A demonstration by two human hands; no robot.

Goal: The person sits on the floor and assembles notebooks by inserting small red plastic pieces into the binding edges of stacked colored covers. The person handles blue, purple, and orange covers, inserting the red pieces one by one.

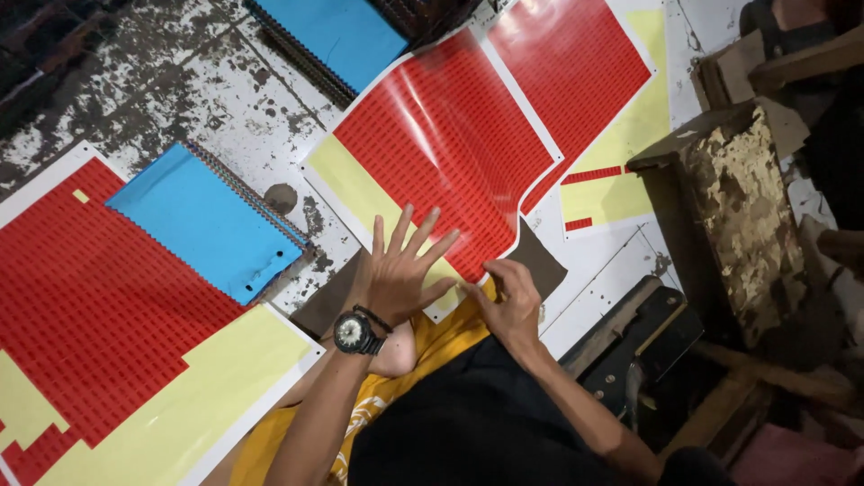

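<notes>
Head view, looking down at a worn, paint-flecked work surface [225, 99]. The left hand [400, 270], wristwatch [354, 331] on the wrist, is lying flat with all 5 fingers spread, pressing down the near edge of a glossy red sticker sheet [441, 144] that is curling up off the surface toward the top of the view. The right hand [511, 301] is sitting just beside it at the sheet's lower corner, fingers curled in and appearing to be pinching at the edge of the sheet; whether a small red sticker is already between the fingertips, I cannot tell. The sheet is lying directly ahead of the person, between the 2 hands and a second sheet [594, 99] to the right. On the working sheet most of the grid is showing red, with a yellow backing strip bared along its near-left side, so by my reading only a small share is peeled and most is remaining. The second sheet is showing a large yellow patch with 2 short red strips left in its lower part. A third sheet [108, 333] at lower left is baring broad yellow along its bottom. 2 blue spiral notebooks are lying nearby: one [202, 220] partly overlapping the third sheet, another [337, 36] at the top edge. A weathered wooden block [738, 207] is standing at right.
</notes>
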